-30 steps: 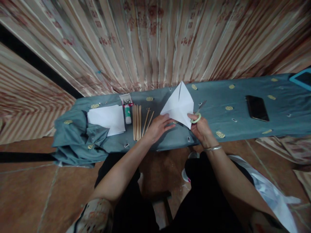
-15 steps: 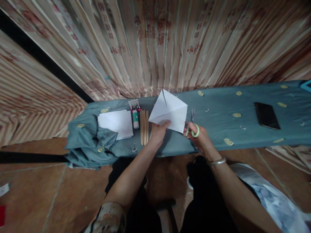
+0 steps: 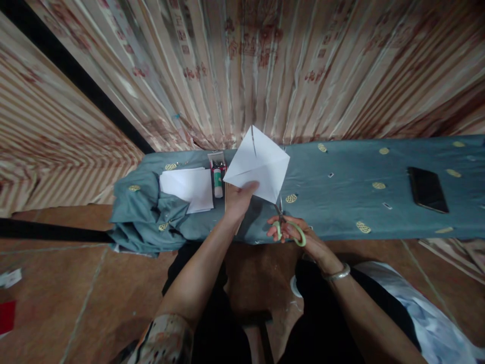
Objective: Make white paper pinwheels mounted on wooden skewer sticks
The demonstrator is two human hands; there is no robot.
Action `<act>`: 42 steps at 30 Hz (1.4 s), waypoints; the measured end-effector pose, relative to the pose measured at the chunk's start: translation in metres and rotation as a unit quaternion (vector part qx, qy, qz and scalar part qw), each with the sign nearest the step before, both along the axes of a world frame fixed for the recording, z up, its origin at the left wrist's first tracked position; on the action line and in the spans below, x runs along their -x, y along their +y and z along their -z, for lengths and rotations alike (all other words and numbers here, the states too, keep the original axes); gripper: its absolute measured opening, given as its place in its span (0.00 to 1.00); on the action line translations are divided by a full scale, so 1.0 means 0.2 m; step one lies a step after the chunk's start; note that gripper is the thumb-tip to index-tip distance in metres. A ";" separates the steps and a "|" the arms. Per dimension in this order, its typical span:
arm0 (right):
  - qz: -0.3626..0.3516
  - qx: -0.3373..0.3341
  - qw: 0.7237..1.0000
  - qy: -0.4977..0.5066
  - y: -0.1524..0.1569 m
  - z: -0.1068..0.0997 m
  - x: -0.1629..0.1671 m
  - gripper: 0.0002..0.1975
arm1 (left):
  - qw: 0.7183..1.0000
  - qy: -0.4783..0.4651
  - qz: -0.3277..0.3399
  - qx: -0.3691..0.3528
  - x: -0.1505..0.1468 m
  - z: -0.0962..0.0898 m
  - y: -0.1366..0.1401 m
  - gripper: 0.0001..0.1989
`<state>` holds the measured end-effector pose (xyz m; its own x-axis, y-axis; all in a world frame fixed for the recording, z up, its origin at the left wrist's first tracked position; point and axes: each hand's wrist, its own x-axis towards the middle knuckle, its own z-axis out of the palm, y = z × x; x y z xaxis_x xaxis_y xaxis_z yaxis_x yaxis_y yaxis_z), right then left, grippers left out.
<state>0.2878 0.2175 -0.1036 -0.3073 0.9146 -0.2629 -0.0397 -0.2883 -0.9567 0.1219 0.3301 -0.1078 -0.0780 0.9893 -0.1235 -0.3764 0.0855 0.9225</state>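
Note:
My left hand [image 3: 241,198] grips a white sheet of paper [image 3: 261,164] by its lower left edge, thumb on top. The sheet is turned like a diamond, with crease lines and a slit running in from its top corner. My right hand [image 3: 290,230] has its fingers in the loops of a pair of scissors [image 3: 281,211] with light green handles. The blades are apart and point up at the paper's bottom corner. Partly behind my left hand lie wooden sticks [image 3: 226,197], mostly hidden by the paper and hand.
A stack of white paper [image 3: 187,187], a glue stick [image 3: 217,183] and a small open box of pins [image 3: 217,164] lie to the left. On the right is a black phone [image 3: 428,189]. A blue-green cloth [image 3: 341,207] covers the narrow table, with a curtain [image 3: 242,76] behind it.
My right hand has lowered the scissors and swung them left to the paper's bottom corner. The paper has turned and moved slightly left, covering more of the sticks. The view has shifted a little.

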 end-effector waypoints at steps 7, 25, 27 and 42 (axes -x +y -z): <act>-0.011 0.001 1.000 -0.028 0.08 -0.01 0.03 0.28 | 1.000 -0.016 0.023 -0.009 0.00 -0.04 0.01 0.16; -0.020 0.003 0.999 -0.034 0.09 -0.03 0.05 0.25 | 1.000 -0.002 0.026 -0.003 0.01 -0.07 -0.03 0.12; -0.020 0.001 0.999 -0.041 0.09 -0.03 0.05 0.27 | 1.000 0.002 0.025 -0.004 0.01 -0.07 -0.03 0.12; -0.021 -0.009 0.998 -0.064 0.09 -0.03 0.05 0.28 | 1.000 -0.002 0.026 -0.007 0.03 -0.08 -0.03 0.12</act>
<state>0.2784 0.2350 -0.0969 -0.3103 0.9066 -0.2861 0.0945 -0.2701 -0.9582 0.1166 0.3241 -0.0922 -0.0258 0.9936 -0.1104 -0.3762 0.0926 0.9219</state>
